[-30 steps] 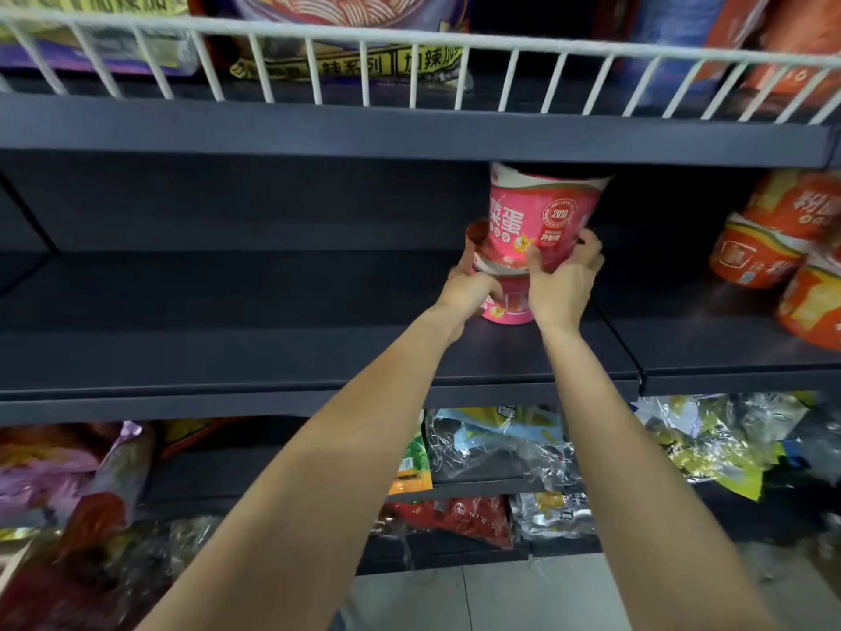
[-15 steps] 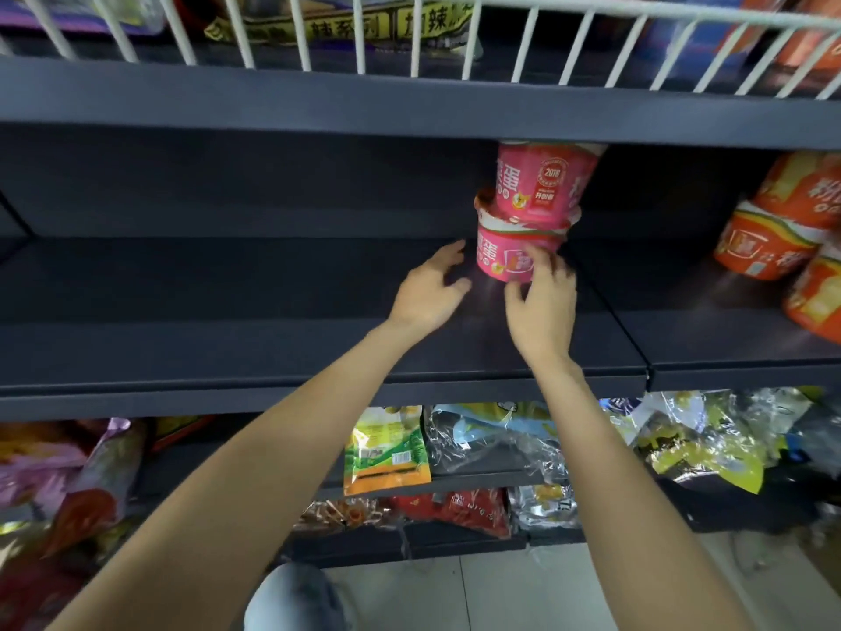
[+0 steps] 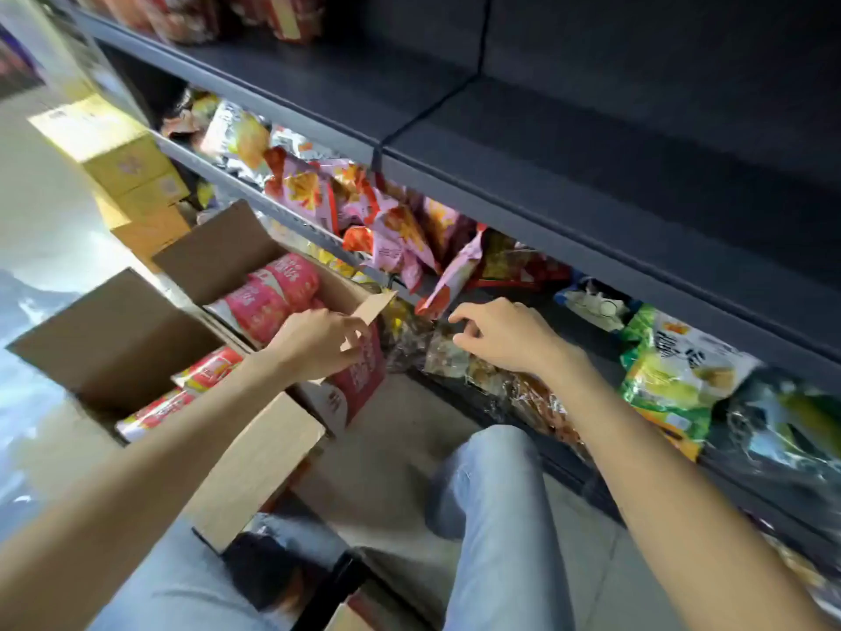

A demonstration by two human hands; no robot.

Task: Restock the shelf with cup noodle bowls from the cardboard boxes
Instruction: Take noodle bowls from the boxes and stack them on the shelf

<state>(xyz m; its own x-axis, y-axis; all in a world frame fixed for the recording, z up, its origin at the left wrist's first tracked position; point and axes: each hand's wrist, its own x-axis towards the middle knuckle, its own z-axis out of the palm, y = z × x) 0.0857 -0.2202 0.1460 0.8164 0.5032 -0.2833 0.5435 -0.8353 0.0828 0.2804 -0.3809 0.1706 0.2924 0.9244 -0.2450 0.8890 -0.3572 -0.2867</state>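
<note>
Both hands off the shelf stack now: left hand (image 3: pixel 318 341) over open cardboard box (image 3: pixel 255 457) of pink bowls (image 3: pixel 268 296), right hand (image 3: pixel 503 334) near snack bags (image 3: pixel 491 375), both loosely curled, empty.

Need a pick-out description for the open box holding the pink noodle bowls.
On the floor left of the shelving, find the open cardboard box nearest the left hand. Pink noodle bowls lie inside, and its side is red; the yellow boxes behind it are closed.
</note>
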